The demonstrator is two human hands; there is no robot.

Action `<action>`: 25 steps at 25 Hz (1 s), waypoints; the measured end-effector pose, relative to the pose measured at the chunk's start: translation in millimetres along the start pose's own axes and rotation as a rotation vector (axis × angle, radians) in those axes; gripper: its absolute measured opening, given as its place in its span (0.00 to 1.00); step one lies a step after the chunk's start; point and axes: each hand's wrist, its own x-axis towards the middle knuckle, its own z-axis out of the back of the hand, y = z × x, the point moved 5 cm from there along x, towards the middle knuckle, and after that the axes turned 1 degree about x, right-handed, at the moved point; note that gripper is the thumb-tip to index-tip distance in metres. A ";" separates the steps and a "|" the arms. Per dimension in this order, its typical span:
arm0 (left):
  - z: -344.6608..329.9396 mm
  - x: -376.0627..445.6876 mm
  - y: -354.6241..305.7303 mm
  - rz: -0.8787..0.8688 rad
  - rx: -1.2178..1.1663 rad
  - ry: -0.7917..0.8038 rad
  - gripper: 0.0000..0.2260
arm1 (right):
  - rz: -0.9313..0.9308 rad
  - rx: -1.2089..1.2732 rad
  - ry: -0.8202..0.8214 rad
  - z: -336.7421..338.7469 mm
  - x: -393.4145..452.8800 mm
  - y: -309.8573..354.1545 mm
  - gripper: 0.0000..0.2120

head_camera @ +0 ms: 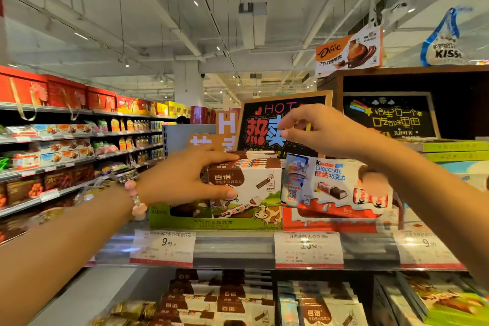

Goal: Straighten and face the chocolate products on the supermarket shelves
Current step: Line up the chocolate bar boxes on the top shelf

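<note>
A stack of white-and-brown Bainuo milk chocolate packs (254, 180) stands in a green display tray (211, 222) on the top shelf. My left hand (185, 177) grips the stack from the left side, fingers across its top and thumb low on its front. To the right a Kinder Chocolate pack (333, 185) leans in a red tray (328, 222). My right hand (317, 130) hovers above the Kinder pack, fingers loosely bent and touching nothing. More Bainuo packs (227, 299) fill the shelf below.
Price tags (308, 249) line the shelf edge. A "HOT" chalkboard sign (262, 127) stands behind the products. Green flat boxes (455, 151) are stacked at the right. A long aisle of snack shelves (66, 156) runs along the left.
</note>
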 end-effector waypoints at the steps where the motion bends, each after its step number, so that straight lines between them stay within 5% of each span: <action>1: 0.5 -0.1 0.1 0.007 -0.011 -0.001 0.40 | 0.058 0.055 0.086 -12.3 13.2 12.0 0.11; 5: 3.6 1.2 -4.2 0.020 -0.081 -0.021 0.34 | -0.004 0.040 0.480 -60.7 51.8 24.2 0.11; 11: 2.9 0.7 -5.7 0.000 -0.105 -0.026 0.33 | -0.043 -0.163 0.639 -84.0 71.1 26.1 0.11; 16: 3.8 -0.5 -6.4 0.017 -0.140 -0.068 0.28 | -0.019 -0.025 0.474 -75.2 73.7 31.4 0.06; 25: 3.3 2.3 -12.1 0.021 0.025 -0.149 0.27 | -0.047 0.290 -0.149 27.7 27.3 4.8 0.05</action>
